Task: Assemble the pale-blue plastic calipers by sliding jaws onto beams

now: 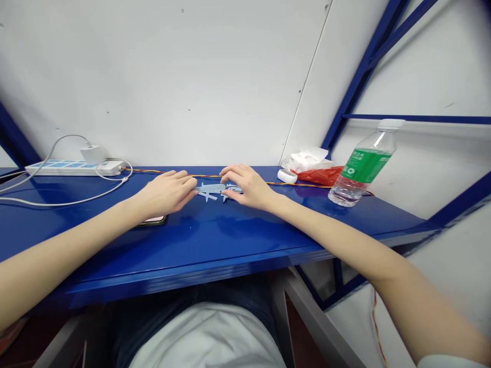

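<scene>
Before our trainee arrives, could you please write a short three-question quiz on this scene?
1. True or false: the water bottle has its cap off.
2. Which is nearest the right hand: (a) phone, (b) light-blue pieces, (c) red bag?
3. Fill in: the white charger block sits on the white ____.

Key:
1. False; its white cap is on.
2. b.
3. Power strip.

On the blue counter (226, 237), the left hand (168, 192) holds one end of a pale blue piece (211, 188); the right hand (248, 186) curves loosely at its other end.
</scene>
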Motion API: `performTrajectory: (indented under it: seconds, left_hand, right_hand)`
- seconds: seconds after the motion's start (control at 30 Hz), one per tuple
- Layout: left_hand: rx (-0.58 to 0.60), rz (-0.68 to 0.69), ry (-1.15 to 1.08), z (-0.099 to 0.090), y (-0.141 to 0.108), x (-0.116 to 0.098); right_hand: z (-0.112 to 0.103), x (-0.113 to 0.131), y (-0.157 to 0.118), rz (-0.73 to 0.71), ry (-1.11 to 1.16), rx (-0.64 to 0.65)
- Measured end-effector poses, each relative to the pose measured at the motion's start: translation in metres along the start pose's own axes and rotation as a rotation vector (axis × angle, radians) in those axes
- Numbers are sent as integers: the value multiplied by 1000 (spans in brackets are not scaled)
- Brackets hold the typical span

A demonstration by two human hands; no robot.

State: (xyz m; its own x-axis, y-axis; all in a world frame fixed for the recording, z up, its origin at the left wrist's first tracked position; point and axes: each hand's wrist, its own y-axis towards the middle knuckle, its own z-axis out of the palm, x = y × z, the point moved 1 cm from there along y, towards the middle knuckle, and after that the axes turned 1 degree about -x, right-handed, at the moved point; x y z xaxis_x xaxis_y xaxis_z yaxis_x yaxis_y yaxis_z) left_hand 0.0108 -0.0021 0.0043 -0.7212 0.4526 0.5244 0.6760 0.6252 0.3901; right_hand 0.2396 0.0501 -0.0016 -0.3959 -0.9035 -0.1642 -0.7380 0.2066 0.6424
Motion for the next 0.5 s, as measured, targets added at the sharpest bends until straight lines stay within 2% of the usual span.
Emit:
performTrajectory:
  seconds: [0.23, 0.5]
  left_hand:
    - [14, 3, -73, 0, 1, -4]
    - [30, -144, 8, 6, -5, 17]
  right_hand:
    - [1, 10, 2, -48, -43, -14]
    - [1, -13, -2, 46, -131, -26]
